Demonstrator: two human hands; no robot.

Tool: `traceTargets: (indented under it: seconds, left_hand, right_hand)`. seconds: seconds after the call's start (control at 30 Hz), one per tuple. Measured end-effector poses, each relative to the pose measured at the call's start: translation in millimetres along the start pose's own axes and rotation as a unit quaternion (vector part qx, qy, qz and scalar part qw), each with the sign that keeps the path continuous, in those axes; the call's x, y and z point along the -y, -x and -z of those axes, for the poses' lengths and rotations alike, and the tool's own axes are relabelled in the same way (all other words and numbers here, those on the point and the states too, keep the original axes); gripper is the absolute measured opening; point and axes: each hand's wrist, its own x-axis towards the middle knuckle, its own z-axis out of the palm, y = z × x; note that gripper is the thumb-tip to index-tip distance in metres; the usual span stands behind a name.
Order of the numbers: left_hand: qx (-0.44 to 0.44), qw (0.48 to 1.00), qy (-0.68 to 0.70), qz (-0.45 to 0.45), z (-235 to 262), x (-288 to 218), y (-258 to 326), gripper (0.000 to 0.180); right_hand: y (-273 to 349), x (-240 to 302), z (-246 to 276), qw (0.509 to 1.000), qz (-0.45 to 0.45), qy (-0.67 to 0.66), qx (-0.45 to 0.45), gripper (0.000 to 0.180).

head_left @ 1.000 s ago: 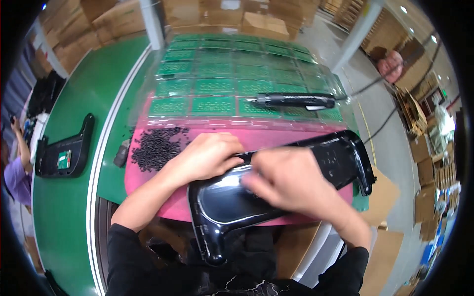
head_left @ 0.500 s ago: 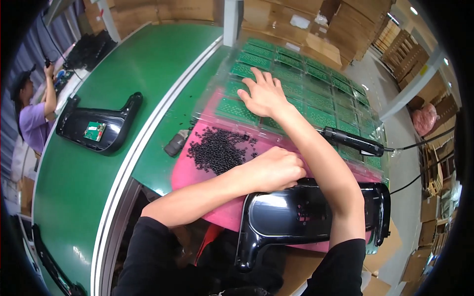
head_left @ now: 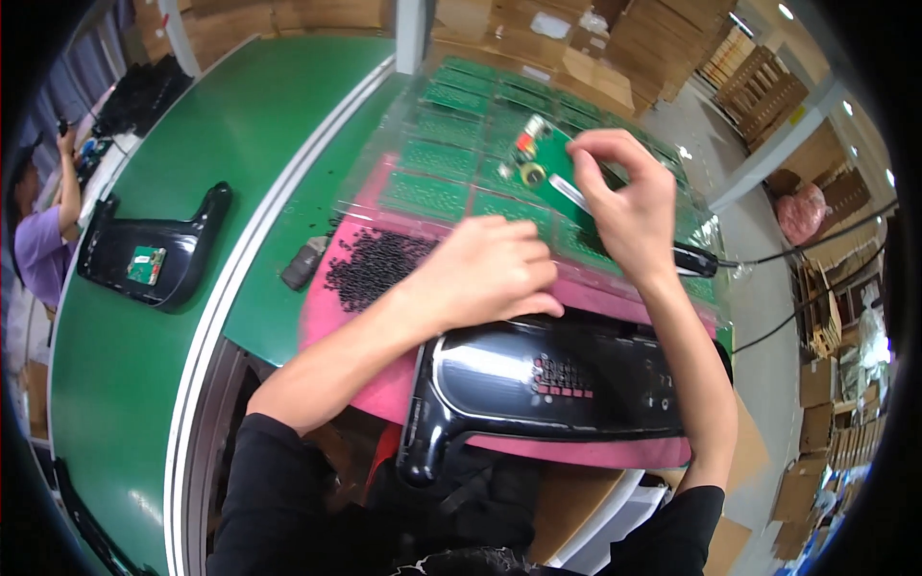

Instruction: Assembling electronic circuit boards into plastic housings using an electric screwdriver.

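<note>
My right hand (head_left: pixel 634 206) pinches a green circuit board (head_left: pixel 551 161) at its edge, tilted above a clear tray (head_left: pixel 360 187) of similar boards. Parts in yellow, red and white stand on the board's face. Curled fingers close my left hand (head_left: pixel 495 274) just above the far edge of a black plastic housing (head_left: pixel 490 379); whatever those fingers may hold is hidden. The housing lies in front of me on a pink mat (head_left: pixel 322 322), with small holes near its middle. Beside my left wrist is a heap of small black screws (head_left: pixel 370 274).
A black electric screwdriver (head_left: pixel 693 259) with a cable lies at the tray's right, partly hidden. On the green table (head_left: pixel 192 125) to the left rests another black housing (head_left: pixel 182 235) holding a board. A dark small block (head_left: pixel 305 262) sits left of the screws. Another person (head_left: pixel 43 221) is at far left.
My right hand has lifted a circuit board from the tray and drawn it nearer. My left hand has moved slightly up. The view has shifted a little.
</note>
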Motion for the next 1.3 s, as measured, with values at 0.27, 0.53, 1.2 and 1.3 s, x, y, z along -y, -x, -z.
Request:
traceTargets:
  seconds: [0.27,0.53,1.2,1.3]
  left_hand:
    - [-0.109,0.993,0.008,-0.037,12.1,-18.6,-12.8,0.064]
    - [-0.092,0.991,0.018,-0.096,7.2,-26.7,-9.5,0.059]
    - [0.137,0.961,0.227,-0.073,3.0,-32.9,1.5,0.057]
    - [0.161,0.967,0.192,-0.042,5.0,-34.7,3.1,0.053]
  right_hand:
    - [73.2,30.4,73.8,0.989,-0.052,0.03,0.138,0.011]
    - [96.5,39.2,89.9,0.987,-0.02,0.022,0.155,0.026]
    - [180.1,46.1,122.6,0.914,-0.303,-0.087,0.256,0.061]
    - [182.5,33.7,115.6,0.915,-0.309,-0.086,0.246,0.053]
